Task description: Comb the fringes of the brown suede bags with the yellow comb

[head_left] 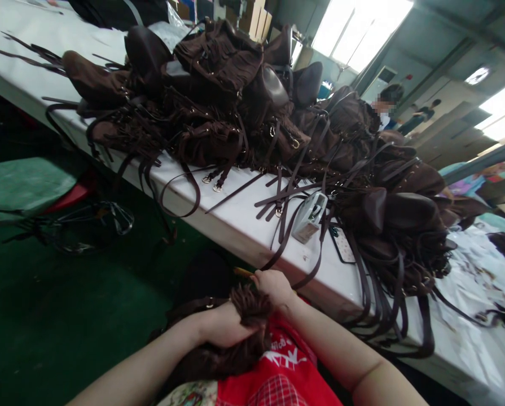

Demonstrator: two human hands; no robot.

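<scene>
A dark brown fringed bag [210, 361] lies across my lap, against a red apron. My left hand [227, 325] is closed on the bag, and its fingertips are hidden behind the fringe [250, 304]. Right beside the fringe, my right hand [274, 286] is closed around a thin yellow-orange tool [244, 272]. Only the tool's end sticks out past the fingers, so I cannot make out its kind.
A long white table [244, 225] holds a big heap of similar brown bags [218, 62], their straps hanging over its edge. A small white box-like device [310, 217] and a phone [342, 243] lie near the edge. A person [385, 110] stands beyond.
</scene>
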